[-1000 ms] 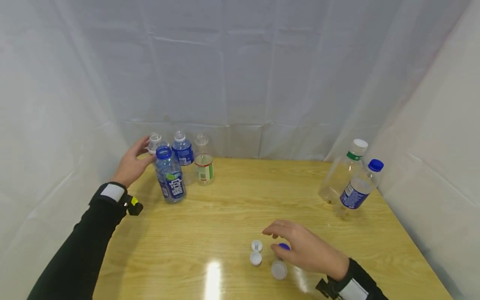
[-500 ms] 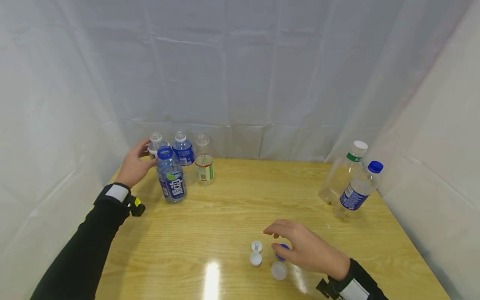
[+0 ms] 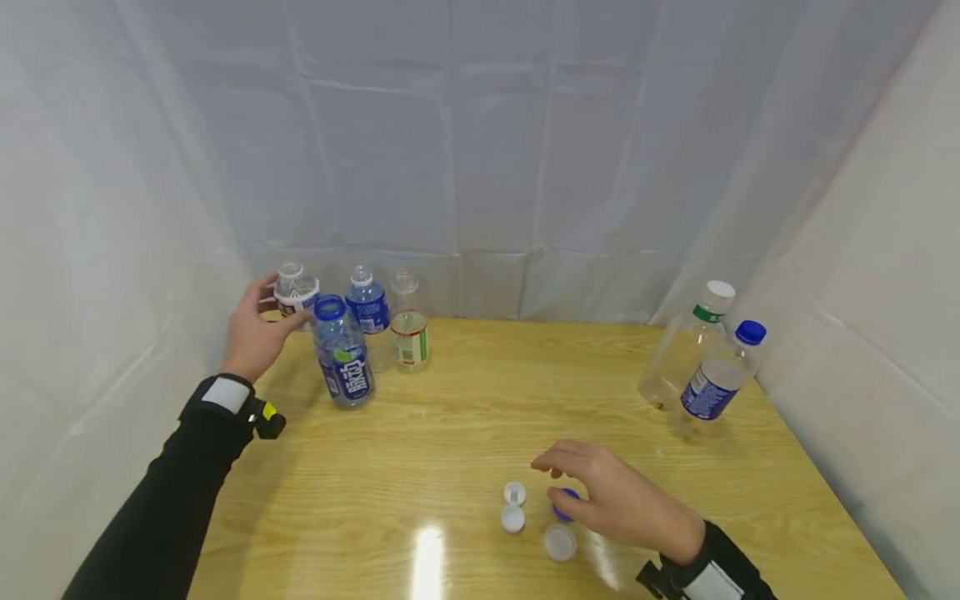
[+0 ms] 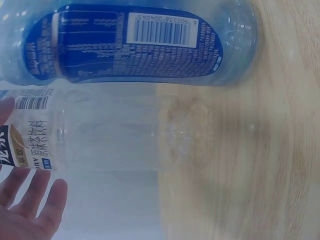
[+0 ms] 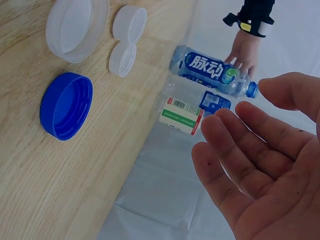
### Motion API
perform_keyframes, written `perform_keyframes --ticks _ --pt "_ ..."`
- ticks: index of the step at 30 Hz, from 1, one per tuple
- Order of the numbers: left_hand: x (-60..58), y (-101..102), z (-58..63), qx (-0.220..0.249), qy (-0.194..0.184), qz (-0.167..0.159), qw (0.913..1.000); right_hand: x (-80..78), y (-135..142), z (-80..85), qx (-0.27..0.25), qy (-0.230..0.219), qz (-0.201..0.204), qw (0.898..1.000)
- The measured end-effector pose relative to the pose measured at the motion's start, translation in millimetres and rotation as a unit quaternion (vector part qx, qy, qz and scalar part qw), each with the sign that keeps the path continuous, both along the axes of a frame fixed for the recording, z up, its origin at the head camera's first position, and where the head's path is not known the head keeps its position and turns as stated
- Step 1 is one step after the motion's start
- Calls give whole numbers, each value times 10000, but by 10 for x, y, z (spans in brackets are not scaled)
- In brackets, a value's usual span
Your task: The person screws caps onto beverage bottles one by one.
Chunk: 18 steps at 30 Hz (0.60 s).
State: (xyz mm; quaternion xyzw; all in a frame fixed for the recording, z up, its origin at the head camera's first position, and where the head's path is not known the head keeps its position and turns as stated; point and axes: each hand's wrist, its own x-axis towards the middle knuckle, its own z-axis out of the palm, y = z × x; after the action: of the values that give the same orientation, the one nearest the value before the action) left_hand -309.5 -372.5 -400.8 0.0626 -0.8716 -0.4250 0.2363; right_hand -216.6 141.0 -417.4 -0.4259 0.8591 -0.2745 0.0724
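Note:
At the back left, my left hand (image 3: pixel 253 335) grips a clear plastic tea bottle (image 3: pixel 297 288) by its white label, thumb on one side and fingers on the other. The bottle is upright and capless, its lower part hidden in the head view behind a blue-tinted drink bottle (image 3: pixel 342 358). My right hand (image 3: pixel 613 497) hovers near the front with relaxed fingers, holding nothing. Under and beside it lie a blue cap (image 5: pixel 66 106), partly covered in the head view, a wide translucent cap (image 3: pixel 560 542) and two small white caps (image 3: pixel 513 519).
A bottle with a blue label (image 3: pixel 367 308) and one with a green-and-white label (image 3: pixel 409 337) stand uncapped at the back left. Two capped bottles stand at the right, one with a white cap (image 3: pixel 721 289), one with a blue cap (image 3: pixel 751 332). Pale sheeting (image 3: pixel 487 167) surrounds the table.
My left hand has shifted the tea bottle a little to the left, away from the blue-tinted bottle. The right hand has stayed almost still over the caps.

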Motion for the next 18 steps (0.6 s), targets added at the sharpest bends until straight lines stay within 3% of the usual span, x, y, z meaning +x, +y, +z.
perform_keyframes --ticks 10,18 --pt "227 -65 219 80 927 1026 9904 10 -9 1 -29 42 -46 10000" --pt "436 9 486 157 1588 1421 9769 22 8 6 6 -76 -72 9999"
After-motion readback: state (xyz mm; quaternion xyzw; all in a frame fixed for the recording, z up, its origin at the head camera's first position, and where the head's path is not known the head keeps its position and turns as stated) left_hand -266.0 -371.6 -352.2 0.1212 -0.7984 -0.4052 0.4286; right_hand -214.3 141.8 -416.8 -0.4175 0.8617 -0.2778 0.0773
